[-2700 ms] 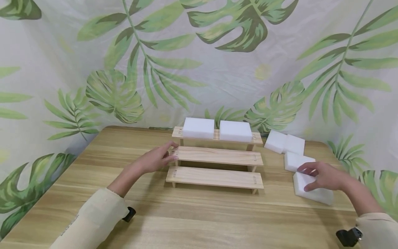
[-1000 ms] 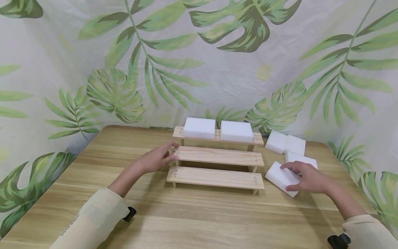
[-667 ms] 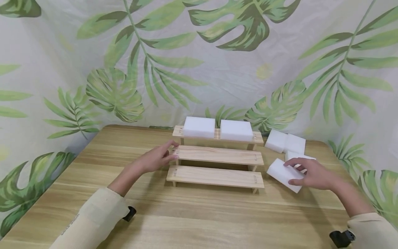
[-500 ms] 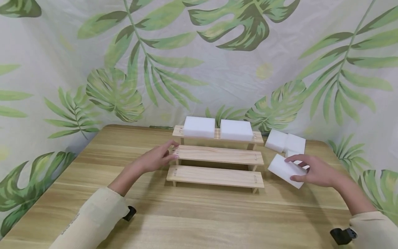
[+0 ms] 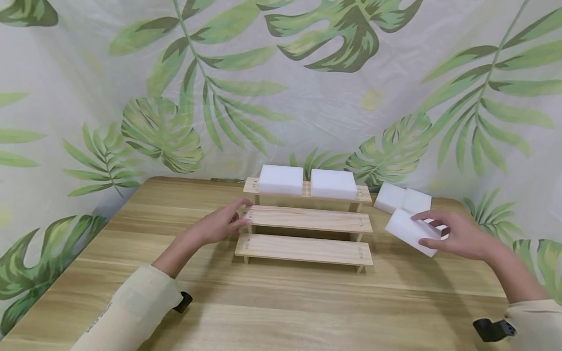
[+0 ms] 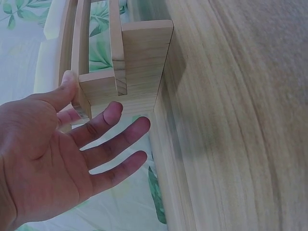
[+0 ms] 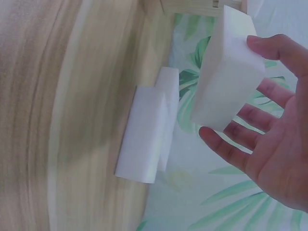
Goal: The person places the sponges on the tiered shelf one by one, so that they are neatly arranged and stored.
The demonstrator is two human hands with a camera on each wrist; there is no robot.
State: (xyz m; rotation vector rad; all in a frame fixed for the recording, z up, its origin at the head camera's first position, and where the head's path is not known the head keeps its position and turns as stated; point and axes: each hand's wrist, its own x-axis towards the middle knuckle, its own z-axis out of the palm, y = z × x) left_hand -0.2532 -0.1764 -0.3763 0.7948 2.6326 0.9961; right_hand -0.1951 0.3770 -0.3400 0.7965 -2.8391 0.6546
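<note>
In the head view, my right hand point(image 5: 461, 236) holds a white foam block point(image 5: 406, 229) tilted above the table, right of a three-step wooden rack point(image 5: 307, 218). The right wrist view shows the thumb on one side of that foam block point(image 7: 231, 72) and the fingers along the other. My left hand point(image 5: 219, 226) is at the rack's left end; in the left wrist view its thumb and index finger pinch the end of one shelf point(image 6: 82, 103), the other fingers spread loosely. Two white foam blocks point(image 5: 281, 179) point(image 5: 333, 183) sit side by side on the rack's top shelf.
Behind the held block, two more foam blocks point(image 5: 390, 197) point(image 5: 416, 200) lie touching at the table's back right. Another, seen there earlier, is mostly hidden by the held one. A leaf-patterned curtain point(image 5: 237, 97) hangs behind the wooden table point(image 5: 281, 307).
My right hand has taken the nearest foam block from the right side, moved it left, then lifted it up and back a little to the right. The left hand keeps its place on the rack.
</note>
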